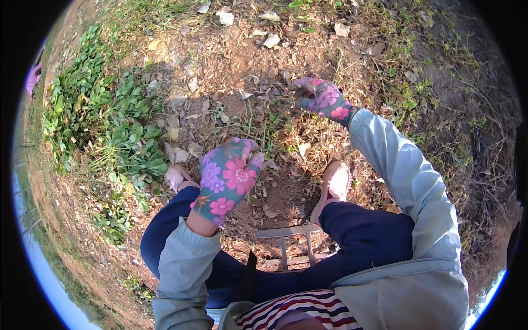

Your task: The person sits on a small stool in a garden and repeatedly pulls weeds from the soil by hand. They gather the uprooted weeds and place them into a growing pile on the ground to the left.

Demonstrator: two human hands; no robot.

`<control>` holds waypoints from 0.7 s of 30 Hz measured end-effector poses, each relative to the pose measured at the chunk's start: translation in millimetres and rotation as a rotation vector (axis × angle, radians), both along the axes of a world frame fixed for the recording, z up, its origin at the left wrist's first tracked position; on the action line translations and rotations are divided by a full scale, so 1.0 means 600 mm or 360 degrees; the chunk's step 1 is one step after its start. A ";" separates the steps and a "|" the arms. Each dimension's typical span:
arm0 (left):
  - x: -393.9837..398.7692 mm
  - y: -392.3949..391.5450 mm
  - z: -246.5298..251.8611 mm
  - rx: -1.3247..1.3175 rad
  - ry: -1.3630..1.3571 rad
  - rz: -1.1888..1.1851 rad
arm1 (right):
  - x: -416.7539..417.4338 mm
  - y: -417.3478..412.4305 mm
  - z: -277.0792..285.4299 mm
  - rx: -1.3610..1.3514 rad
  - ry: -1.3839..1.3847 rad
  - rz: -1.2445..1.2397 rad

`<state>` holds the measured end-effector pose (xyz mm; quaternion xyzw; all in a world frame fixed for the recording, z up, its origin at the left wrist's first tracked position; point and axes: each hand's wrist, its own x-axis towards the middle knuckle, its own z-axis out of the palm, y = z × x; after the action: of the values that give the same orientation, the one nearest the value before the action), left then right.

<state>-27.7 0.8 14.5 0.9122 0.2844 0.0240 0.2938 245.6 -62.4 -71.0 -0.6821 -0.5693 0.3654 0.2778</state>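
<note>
My left hand [229,181], in a grey knit glove with pink and purple flowers, hovers in front of my left knee. Its palm faces down, so what lies under the fingers is hidden. To the right and farther forward, my right hand [324,99] wears a matching glove and reaches over leaf-strewn soil. The fingers are curled, with a gap from the thumb and nothing visible between them. Thin green weeds [268,128] and dry stems [299,142] grow on the ground between the two hands.
Leafy green plants [136,144] lie in piles on the left. My shoes [336,181] rest on soil, with a metal frame [288,233] between my legs. Dry leaves [271,40] are scattered ahead. Dry grass [486,152] covers the right side. Something purple [34,78] shows at the far left rim.
</note>
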 end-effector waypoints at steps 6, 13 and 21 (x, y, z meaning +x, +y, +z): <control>-0.005 0.002 -0.016 -0.0630 -0.0501 0.0268 | -0.030 0.001 0.108 -0.0012 0.0555 -0.0059; -0.009 0.008 0.011 -0.0543 -0.0463 0.0358 | -0.086 0.002 0.186 -0.0142 0.0888 0.0052; -0.020 0.010 0.012 -0.1028 -0.0542 0.0167 | -0.124 -0.015 0.239 -0.0138 0.1019 0.0119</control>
<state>-39.8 6.8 21.4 0.7396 0.2708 0.0994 0.6081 171.3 -71.1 72.5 -0.5223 -0.4616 0.5952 0.3998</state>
